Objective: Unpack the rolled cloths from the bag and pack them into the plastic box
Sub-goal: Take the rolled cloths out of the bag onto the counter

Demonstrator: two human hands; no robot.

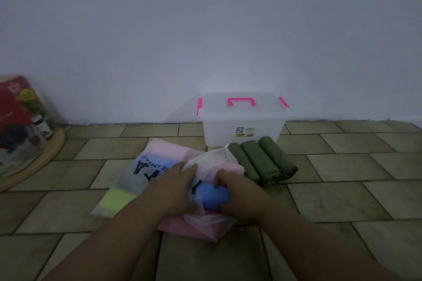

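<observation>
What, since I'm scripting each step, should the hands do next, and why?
Probably pull the blue rolled cloth out of the translucent printed bag: the right hand grips it at the bag's mouth while the left hand presses the bag down.

Box (242, 130) is backed against the wall (205, 29) with its lid (239, 110) on, so there's no entry from above or behind. Three green rolls (262, 162) lie side by side just in front of its right half and block the low approach there. Bag (141, 180) covers the floor (342, 189) front-left of the box. Its mouth is taken: left hand (180, 187) flat on the bag, right hand (242, 198) curled round a blue roll (212, 196). Open tile right of the rolls and box. Wooden tray (45, 155) with a red carton (13, 102) sits far left, well apart.
</observation>
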